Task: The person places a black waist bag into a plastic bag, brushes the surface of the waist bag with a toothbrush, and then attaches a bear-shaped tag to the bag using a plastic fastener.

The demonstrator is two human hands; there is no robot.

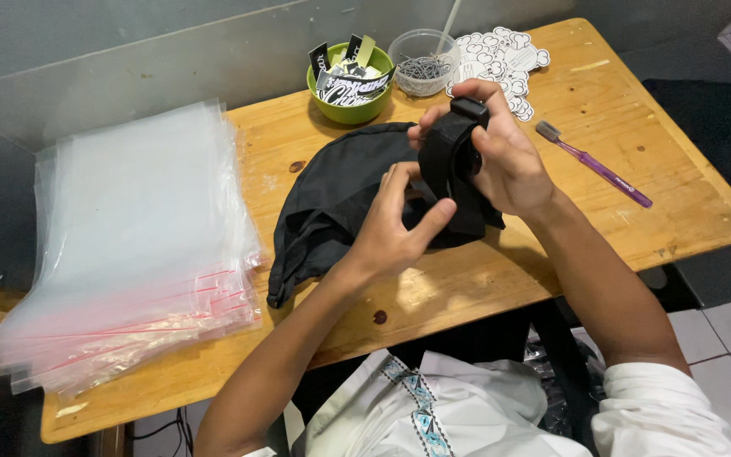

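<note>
On the desk (636, 211), beside a stack of clear bags (129, 254), lies a black cloth (332, 195), over which the right hand (509, 161) grips its strap (454, 152) and the left hand (395, 228) pinches the strap's lower end.

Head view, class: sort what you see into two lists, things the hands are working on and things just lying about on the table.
In hand:
black cloth
black strap, gripped by the right hand, pinched by the left hand

Lying about:
stack of clear zip bags
green bowl of labels
clear cup of pins
white stickers
purple toothbrush
</note>
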